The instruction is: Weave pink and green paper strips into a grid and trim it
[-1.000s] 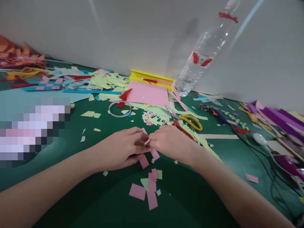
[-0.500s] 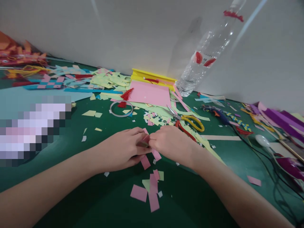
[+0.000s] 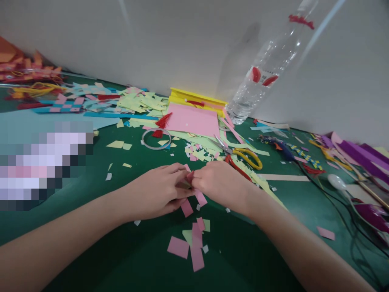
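My left hand (image 3: 165,188) and my right hand (image 3: 217,180) meet at the middle of the green table, fingertips together. Between them is a small folded piece of pink paper (image 3: 190,177), mostly hidden by the fingers. Both hands are closed on it. Pink paper strips (image 3: 186,207) lie just under the fingers. Closer to me is a small cluster of pink paper pieces (image 3: 197,235) with a few pale green and white scraps. Scissors (image 3: 246,157) with yellow and red handles lie beyond my right hand, blades apart.
Behind the hands lie a pink paper sheet (image 3: 194,119), a yellow folded strip (image 3: 197,101) and a clear tape ring (image 3: 156,138). A plastic bottle (image 3: 261,75) leans on the wall. Green scraps (image 3: 142,101) spread left. A glue gun (image 3: 372,211) with its cord is at right; a blurred-out object (image 3: 45,162) is at left.
Both hands stay nearly in place, with slight finger movement around the pink paper. The whole view has shifted a few pixels; nothing else on the table has moved.
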Demonstrator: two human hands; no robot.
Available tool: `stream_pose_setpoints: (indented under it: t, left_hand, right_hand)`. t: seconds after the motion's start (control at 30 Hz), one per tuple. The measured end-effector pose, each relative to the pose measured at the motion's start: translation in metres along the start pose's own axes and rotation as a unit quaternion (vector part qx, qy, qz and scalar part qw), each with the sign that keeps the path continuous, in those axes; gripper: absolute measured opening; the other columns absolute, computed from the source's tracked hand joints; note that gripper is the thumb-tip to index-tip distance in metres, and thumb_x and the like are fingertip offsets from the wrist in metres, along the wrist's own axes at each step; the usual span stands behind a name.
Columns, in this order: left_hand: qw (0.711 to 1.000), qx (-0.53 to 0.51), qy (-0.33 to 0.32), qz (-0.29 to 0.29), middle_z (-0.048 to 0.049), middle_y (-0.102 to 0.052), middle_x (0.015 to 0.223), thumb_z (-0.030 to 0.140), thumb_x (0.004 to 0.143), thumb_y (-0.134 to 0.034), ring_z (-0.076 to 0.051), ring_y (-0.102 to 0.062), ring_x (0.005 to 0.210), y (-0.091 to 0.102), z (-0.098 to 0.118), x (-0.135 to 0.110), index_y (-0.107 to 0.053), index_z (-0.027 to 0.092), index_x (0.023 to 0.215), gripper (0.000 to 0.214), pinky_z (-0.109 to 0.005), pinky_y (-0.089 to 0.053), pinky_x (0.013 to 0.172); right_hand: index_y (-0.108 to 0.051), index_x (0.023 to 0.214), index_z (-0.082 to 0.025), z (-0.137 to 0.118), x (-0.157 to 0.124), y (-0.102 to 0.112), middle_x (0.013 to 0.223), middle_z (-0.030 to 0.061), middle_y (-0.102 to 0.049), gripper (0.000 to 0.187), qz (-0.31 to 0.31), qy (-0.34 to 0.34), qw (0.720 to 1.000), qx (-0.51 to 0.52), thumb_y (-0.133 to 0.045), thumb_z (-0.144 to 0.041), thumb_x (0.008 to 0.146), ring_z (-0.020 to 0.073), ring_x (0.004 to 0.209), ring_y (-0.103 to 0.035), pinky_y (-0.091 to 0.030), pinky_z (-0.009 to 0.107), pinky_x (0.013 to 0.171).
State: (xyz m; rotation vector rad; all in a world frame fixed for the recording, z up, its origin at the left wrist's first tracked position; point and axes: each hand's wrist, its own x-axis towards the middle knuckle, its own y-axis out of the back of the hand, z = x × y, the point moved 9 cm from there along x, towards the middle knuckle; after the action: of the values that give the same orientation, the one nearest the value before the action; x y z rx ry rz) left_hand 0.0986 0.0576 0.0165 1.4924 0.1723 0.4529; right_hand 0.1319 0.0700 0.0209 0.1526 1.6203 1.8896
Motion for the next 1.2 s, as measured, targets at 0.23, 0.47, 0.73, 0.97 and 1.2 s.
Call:
stream_pose_setpoints:
  t: [0.23, 0.47, 0.73, 0.97, 1.2]
  left_hand:
    - [1.000, 0.010, -0.015, 0.005, -0.0098, -0.060, 0.110, 0.024, 0.088, -0.051, -0.027, -0.049, 0.109, 0.0018, 0.0014, 0.0007, -0.061, 0.023, 0.118, 0.032, -0.042, -0.045, 0.091]
    - [1.000, 0.023, -0.017, 0.007, -0.0088, -0.059, 0.115, 0.024, 0.088, -0.050, -0.026, -0.047, 0.113, 0.0014, 0.0014, -0.0003, -0.060, 0.025, 0.119, 0.032, -0.041, -0.043, 0.095]
    - [1.000, 0.017, -0.009, 0.002, -0.0091, -0.058, 0.117, 0.025, 0.088, -0.049, -0.027, -0.047, 0.113, 0.0004, 0.0003, -0.0004, -0.060, 0.025, 0.119, 0.033, -0.043, -0.043, 0.094]
    - [1.000, 0.022, -0.008, 0.008, -0.0091, -0.058, 0.116, 0.024, 0.087, -0.051, -0.027, -0.048, 0.111, 0.0017, 0.0014, -0.0005, -0.061, 0.025, 0.118, 0.032, -0.041, -0.044, 0.093]
    - [1.000, 0.012, -0.012, 0.006, -0.0097, -0.058, 0.118, 0.024, 0.088, -0.050, -0.028, -0.046, 0.113, 0.0000, 0.0005, -0.0017, -0.060, 0.024, 0.119, 0.033, -0.043, -0.043, 0.094]
  right_hand:
    - [-0.062, 0.076, -0.013, 0.0046, -0.0021, -0.0009, 0.077, 0.0030, -0.068, 0.015, 0.026, -0.006, 0.999, 0.022, -0.055, -0.001, 0.080, 0.0170, 0.070, -0.064, -0.035, 0.027, 0.054]
    - [-0.061, 0.072, -0.013, 0.0094, -0.0045, -0.0011, 0.071, 0.0023, -0.066, 0.018, 0.054, -0.012, 0.998, 0.024, -0.051, -0.001, 0.081, 0.0154, 0.065, -0.062, -0.029, 0.026, 0.050]
    - [-0.060, 0.071, -0.012, 0.0059, -0.0030, 0.0004, 0.073, 0.0032, -0.066, 0.014, 0.031, -0.014, 0.999, 0.020, -0.057, -0.001, 0.078, 0.0167, 0.066, -0.062, -0.031, 0.026, 0.050]
    - [-0.059, 0.072, -0.013, 0.0073, -0.0029, -0.0011, 0.072, 0.0024, -0.065, 0.012, 0.031, -0.021, 0.999, 0.021, -0.058, -0.002, 0.078, 0.0154, 0.062, -0.060, -0.027, 0.025, 0.047]
    - [-0.061, 0.072, -0.013, 0.0094, -0.0040, -0.0021, 0.073, 0.0028, -0.066, 0.015, 0.038, -0.023, 0.998, 0.033, -0.054, -0.002, 0.080, 0.0151, 0.064, -0.061, -0.028, 0.025, 0.049]
